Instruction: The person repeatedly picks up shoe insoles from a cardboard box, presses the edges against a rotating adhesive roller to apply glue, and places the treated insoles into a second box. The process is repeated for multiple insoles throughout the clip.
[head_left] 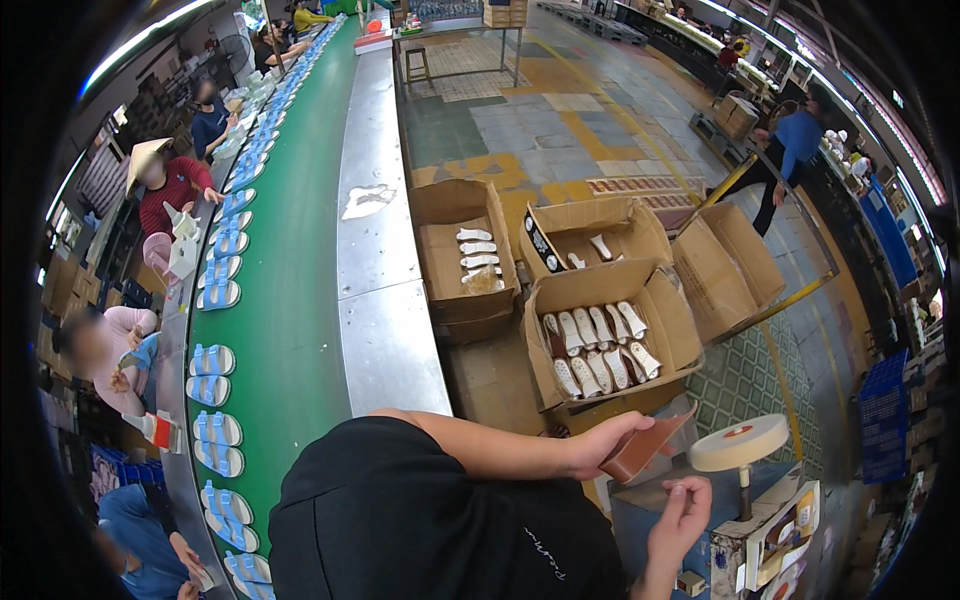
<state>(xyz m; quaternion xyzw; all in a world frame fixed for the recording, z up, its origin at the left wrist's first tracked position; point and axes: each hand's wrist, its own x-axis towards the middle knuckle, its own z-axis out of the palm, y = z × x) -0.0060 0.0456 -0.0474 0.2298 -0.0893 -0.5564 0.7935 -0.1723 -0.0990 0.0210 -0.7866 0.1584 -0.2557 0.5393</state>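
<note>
Left hand [600,447] grips a smooth brown curved piece [640,452], thin edge at top. Right hand [682,515] just below it, fingers curled; can't tell if it holds anything. Round cream wheel [745,440] on a post [745,492], just right of the piece. Ahead of the hands: open cardboard box [672,310], pale slender soles [570,334] in rows. Well left: smooth green conveyor [290,300], blue sandals [211,389]. Patched tile floor [515,130] beyond.

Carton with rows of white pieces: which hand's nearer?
Left. The left hand, gripping a brown piece, is just below the carton in the picture; the right hand is lower, farther off.
</note>
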